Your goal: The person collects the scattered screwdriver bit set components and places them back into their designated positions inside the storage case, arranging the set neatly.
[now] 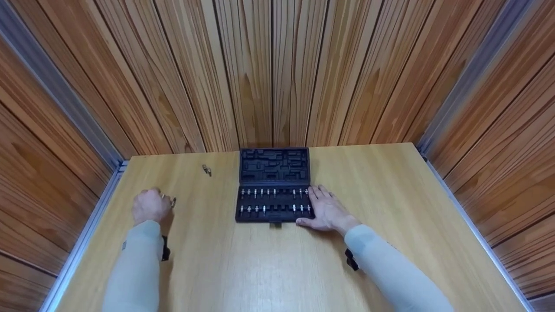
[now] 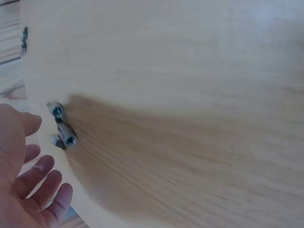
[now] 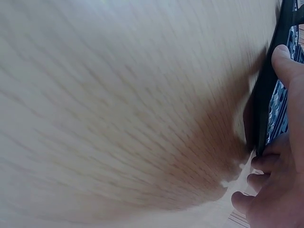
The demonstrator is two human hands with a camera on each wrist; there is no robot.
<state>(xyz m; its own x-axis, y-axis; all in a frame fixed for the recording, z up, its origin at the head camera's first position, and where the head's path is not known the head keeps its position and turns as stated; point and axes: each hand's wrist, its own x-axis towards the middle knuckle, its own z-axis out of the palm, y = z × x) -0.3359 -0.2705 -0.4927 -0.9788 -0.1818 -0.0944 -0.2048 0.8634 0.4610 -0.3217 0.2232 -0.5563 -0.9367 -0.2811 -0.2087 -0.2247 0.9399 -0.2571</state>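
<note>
A black plastic case (image 1: 274,201) lies unfolded on the table, its lid (image 1: 274,164) leaned back and small metal bit sockets (image 1: 261,192) set in two rows. My right hand (image 1: 327,212) rests against the case's right side, fingers extended along it. The thumb (image 3: 283,64) lies at the front edge in the right wrist view. Far to the left, my left hand (image 1: 151,206) hovers by a few loose bit sockets (image 2: 66,133). Its fingers bend loosely around empty space, and the square drive holes of the sockets face the left wrist camera.
Two more bit sockets (image 1: 207,170) lie together toward the table's back left. Wood-panelled walls (image 1: 277,73) rise behind the table (image 1: 269,264) and on both sides, with metal rails (image 1: 477,225) along its side edges.
</note>
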